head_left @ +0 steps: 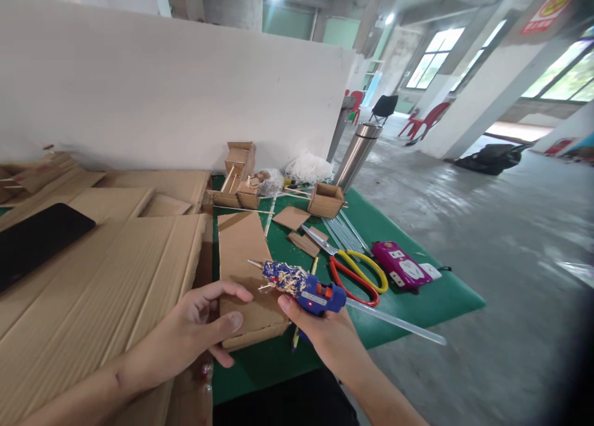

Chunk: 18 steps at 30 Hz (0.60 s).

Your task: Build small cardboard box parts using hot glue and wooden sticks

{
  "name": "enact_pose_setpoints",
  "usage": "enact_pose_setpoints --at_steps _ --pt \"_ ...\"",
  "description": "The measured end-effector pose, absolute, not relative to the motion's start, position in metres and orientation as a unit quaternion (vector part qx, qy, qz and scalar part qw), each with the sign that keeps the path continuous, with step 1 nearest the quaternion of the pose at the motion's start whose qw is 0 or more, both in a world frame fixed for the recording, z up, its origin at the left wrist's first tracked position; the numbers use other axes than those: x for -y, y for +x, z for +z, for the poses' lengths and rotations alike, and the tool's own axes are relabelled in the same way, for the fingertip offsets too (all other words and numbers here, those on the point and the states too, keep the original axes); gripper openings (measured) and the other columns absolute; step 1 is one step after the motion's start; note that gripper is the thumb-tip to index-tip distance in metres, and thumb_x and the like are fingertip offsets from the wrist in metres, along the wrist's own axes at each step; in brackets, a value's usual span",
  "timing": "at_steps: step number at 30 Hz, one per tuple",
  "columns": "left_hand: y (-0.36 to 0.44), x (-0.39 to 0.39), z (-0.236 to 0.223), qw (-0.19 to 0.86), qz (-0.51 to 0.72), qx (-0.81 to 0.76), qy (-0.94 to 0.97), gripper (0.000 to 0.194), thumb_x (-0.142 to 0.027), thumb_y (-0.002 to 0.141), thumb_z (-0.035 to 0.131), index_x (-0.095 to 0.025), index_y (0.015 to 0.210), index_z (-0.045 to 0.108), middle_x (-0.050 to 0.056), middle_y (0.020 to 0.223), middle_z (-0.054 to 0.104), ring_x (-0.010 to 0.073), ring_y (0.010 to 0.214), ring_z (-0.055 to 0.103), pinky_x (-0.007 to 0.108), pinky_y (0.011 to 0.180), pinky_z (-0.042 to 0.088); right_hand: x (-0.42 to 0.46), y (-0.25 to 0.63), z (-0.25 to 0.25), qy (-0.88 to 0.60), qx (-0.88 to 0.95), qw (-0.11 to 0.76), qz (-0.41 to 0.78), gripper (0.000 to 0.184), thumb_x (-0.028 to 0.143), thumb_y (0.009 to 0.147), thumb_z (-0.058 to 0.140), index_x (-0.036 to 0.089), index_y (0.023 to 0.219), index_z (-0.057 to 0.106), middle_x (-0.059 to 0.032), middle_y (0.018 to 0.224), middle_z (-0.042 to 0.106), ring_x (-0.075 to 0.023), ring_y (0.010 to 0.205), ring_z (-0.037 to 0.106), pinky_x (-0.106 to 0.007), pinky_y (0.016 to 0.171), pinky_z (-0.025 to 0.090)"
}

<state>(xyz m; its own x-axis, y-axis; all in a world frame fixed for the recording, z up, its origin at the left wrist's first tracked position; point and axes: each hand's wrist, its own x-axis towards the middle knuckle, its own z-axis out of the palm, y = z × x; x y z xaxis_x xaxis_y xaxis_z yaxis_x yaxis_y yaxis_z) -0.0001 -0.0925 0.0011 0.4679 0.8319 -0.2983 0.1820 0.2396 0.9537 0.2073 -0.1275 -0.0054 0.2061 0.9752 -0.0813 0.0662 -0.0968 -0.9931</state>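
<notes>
You're gripping the blue glue gun [288, 279] in your right hand [328, 334]; your left hand [198, 326] is spreading open at the cardboard piece's [244, 247] left edge, contact unclear. Scissors [335, 251] are lying just beyond your right hand.

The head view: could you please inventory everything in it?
Glue gun: one, blue, right hand
Glue stick: one, clear, in glue gun
Cardboard piece: one, brown, centre
Scissors: one, red-yellow handles, right
Power strip: one, purple, right
Loose glue sticks: several, clear, beyond scissors
Box: one, brown, beyond scissors
Flask: one, silver, behind box
Tabletop: one, green, centre
Partition: one, white, behind tabletop
Cardboard assembly: one, brown, by partition
Cardboard sheets: several, brown, left
Phone-like slab: one, black, on cardboard sheets
Chairs: several, red and black, background
Bundle: one, black, background
Left hand: one, bare, by cardboard piece
Right hand: one, bare, around glue gun
</notes>
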Motion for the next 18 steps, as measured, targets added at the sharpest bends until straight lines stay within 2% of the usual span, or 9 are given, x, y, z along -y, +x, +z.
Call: enact_pose_setpoints --at_steps 3,7,10,15,18 --pt "-0.0012 0.0936 0.0007 0.642 0.240 -0.450 0.572 0.044 -0.058 0.079 0.070 -0.026 0.109 0.065 0.000 0.099 0.056 0.0070 0.054 0.058 0.020 0.047 0.058 0.1274 0.2076 -0.0064 -0.589 0.440 0.504 0.454 0.024 0.048 0.070 0.074 0.025 0.077 0.078 -0.0034 0.080 0.077 -0.0294 0.082 0.070 -0.039 0.078 0.057" --pt "-0.0018 0.0963 0.0037 0.659 0.185 -0.466 0.560 0.052 -0.064 0.081 0.063 -0.030 0.121 0.057 0.000 0.096 0.057 0.0128 0.052 0.069 0.016 0.038 0.048 0.1273 0.2076 -0.0080 -0.571 0.451 0.513 0.455 0.021 0.044 0.073 0.073 0.026 0.082 0.079 -0.0029 0.084 0.078 -0.0287 0.085 0.071 -0.038 0.081 0.057" --pt "-0.0004 0.0977 0.0064 0.664 0.177 -0.472 0.552 0.056 -0.066 0.078 0.066 -0.030 0.119 0.056 0.001 0.100 0.058 0.0141 0.054 0.072 0.015 0.038 0.047 0.1273 0.2080 -0.0088 -0.569 0.458 0.514 0.449 0.019 0.043 0.075 0.072 0.026 0.081 0.079 -0.0026 0.083 0.078 -0.0285 0.085 0.071 -0.038 0.082 0.057" --pt "0.0003 0.0997 0.0046 0.664 0.176 -0.483 0.543 0.061 -0.072 0.074 0.065 -0.031 0.117 0.055 -0.005 0.082 0.049 0.0224 0.062 0.076 0.011 0.035 0.043 0.1272 0.2091 -0.0109 -0.588 0.455 0.510 0.433 0.020 0.043 0.072 0.074 0.026 0.082 0.078 -0.0030 0.085 0.078 -0.0292 0.087 0.071 -0.038 0.081 0.057" --pt "0.0000 0.0999 0.0036 0.665 0.175 -0.481 0.544 0.061 -0.073 0.073 0.065 -0.030 0.114 0.055 -0.006 0.079 0.048 0.0230 0.063 0.077 0.009 0.035 0.042 0.1272 0.2090 -0.0116 -0.590 0.449 0.511 0.435 0.020 0.043 0.071 0.074 0.025 0.080 0.077 -0.0035 0.084 0.077 -0.0293 0.086 0.071 -0.038 0.081 0.057"
